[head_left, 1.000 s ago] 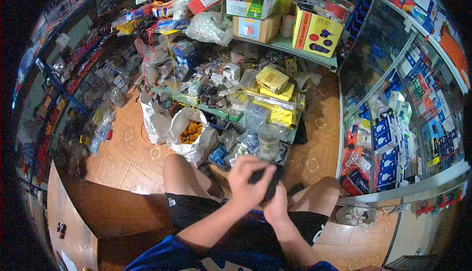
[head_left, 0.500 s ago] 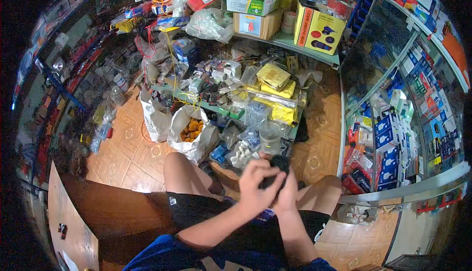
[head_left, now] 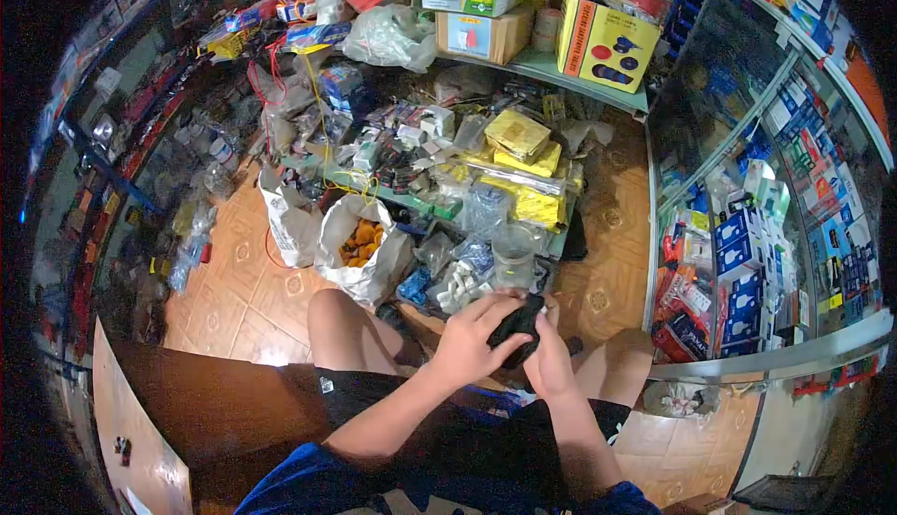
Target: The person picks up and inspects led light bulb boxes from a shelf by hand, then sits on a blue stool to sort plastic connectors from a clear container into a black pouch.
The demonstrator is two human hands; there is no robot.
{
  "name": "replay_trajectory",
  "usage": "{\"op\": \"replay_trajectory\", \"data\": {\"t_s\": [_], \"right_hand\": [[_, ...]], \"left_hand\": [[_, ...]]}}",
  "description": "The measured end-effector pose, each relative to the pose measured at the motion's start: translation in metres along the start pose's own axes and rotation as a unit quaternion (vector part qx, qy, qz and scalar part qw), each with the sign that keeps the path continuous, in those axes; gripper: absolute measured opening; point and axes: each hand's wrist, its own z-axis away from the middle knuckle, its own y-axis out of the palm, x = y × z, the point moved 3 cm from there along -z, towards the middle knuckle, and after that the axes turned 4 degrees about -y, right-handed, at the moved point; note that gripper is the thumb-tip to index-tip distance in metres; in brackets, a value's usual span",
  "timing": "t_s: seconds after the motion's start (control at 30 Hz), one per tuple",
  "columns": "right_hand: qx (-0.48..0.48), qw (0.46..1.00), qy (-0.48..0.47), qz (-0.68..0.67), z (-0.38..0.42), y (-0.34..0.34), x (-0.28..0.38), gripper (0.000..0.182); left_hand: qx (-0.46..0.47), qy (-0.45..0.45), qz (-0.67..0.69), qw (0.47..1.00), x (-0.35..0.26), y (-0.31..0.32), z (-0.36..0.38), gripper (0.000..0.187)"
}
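A small black object point(head_left: 512, 333) is held between both hands above my lap; its exact kind is hidden by the fingers. My left hand point(head_left: 467, 339) closes over its left side, with the thumb pressed on its front. My right hand point(head_left: 551, 358) grips it from the right, fingers curled around its upper end. Just beyond the hands stands a clear plastic jar point(head_left: 514, 255). Left of the jar lie white plastic pieces point(head_left: 458, 285) and a blue plastic bag point(head_left: 412, 286). Farther left, a white sack point(head_left: 364, 279) holds orange-brown pieces point(head_left: 361, 243).
Another white bag point(head_left: 291, 235) stands on the tiled floor. Ahead, a low shelf carries yellow packages point(head_left: 519, 136) and many small parts. Cardboard boxes point(head_left: 481, 35) sit above. A glass cabinet point(head_left: 729, 188) borders the right; a wooden tabletop point(head_left: 140, 412) is at lower left.
My left hand has shifted slightly left and its fingers now wrap over the black object, more of which shows. My right hand has stayed around it. The view has shifted a little.
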Motion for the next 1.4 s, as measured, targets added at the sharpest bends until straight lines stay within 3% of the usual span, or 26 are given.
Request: {"op": "replay_trajectory", "data": {"t_s": [0.1, 0.13, 0.23, 0.27, 0.3, 0.4, 0.47, 0.5, 0.53, 0.73, 0.83, 0.97, 1.07, 1.17, 1.2, 1.3, 1.4], "right_hand": [[-0.005, 0.999, 0.011, 0.049, -0.009, -0.009, -0.010, 0.045], [-0.010, 0.989, -0.018, 0.146, -0.015, -0.019, -0.015, 0.040], [-0.007, 0.938, -0.057, 0.342, -0.033, -0.038, -0.018, 0.030], [-0.002, 0.919, -0.060, 0.391, -0.042, -0.043, -0.016, 0.027], [0.016, 0.863, -0.152, 0.482, -0.053, -0.048, -0.010, 0.025], [-0.005, 0.860, -0.150, 0.487, -0.092, -0.084, -0.015, 0.025], [-0.019, 0.827, -0.155, 0.540, -0.123, -0.086, 0.013, 0.028], [-0.042, 0.884, -0.180, 0.430, -0.152, -0.125, -0.012, 0.029], [-0.030, 0.880, -0.140, 0.453, -0.173, -0.142, -0.011, 0.029], [-0.011, 0.722, -0.086, 0.686, -0.237, -0.180, -0.049, 0.024], [0.087, 0.608, -0.112, 0.781, -0.254, -0.184, -0.082, 0.021], [0.160, 0.578, -0.067, 0.798, -0.255, -0.180, -0.095, 0.019], [0.227, 0.526, 0.014, 0.819, -0.250, -0.181, -0.104, 0.021], [0.187, 0.531, 0.002, 0.826, -0.238, -0.201, -0.127, 0.021], [0.213, 0.518, 0.054, 0.826, -0.239, -0.204, -0.127, 0.021], [0.213, 0.551, 0.030, 0.806, -0.241, -0.201, -0.117, 0.019], [0.190, 0.611, -0.086, 0.763, -0.232, -0.194, -0.099, 0.017]], "left_hand": [[-0.052, -0.058, -0.036, 0.996, 0.026, 0.007, 0.008, 0.042], [-0.076, -0.069, -0.062, 0.993, 0.033, 0.007, 0.009, 0.034], [-0.116, -0.105, -0.041, 0.987, 0.056, 0.016, 0.011, 0.032], [-0.094, -0.153, -0.012, 0.984, 0.066, 0.019, 0.011, 0.032], [-0.092, -0.181, 0.004, 0.979, 0.076, 0.022, 0.012, 0.033], [-0.076, -0.280, 0.041, 0.956, 0.106, 0.030, 0.012, 0.042], [-0.091, -0.293, 0.009, 0.952, 0.136, 0.038, 0.021, 0.046], [-0.097, -0.300, -0.008, 0.949, 0.150, 0.040, 0.027, 0.049], [-0.078, -0.356, 0.007, 0.931, 0.161, 0.042, 0.030, 0.053], [-0.086, -0.421, -0.020, 0.903, 0.212, 0.060, 0.026, 0.051], [-0.068, -0.427, -0.041, 0.901, 0.210, 0.059, 0.018, 0.047], [-0.098, -0.397, -0.039, 0.912, 0.228, 0.069, 0.023, 0.042], [-0.045, -0.473, -0.053, 0.879, 0.235, 0.072, 0.020, 0.046], [-0.032, -0.440, -0.069, 0.895, 0.263, 0.084, 0.039, 0.041], [-0.033, -0.463, -0.061, 0.883, 0.258, 0.085, 0.037, 0.040], [0.010, -0.422, -0.017, 0.907, 0.269, 0.097, 0.044, 0.038], [0.166, -0.426, -0.191, 0.869, 0.286, 0.110, 0.038, 0.036]]}}
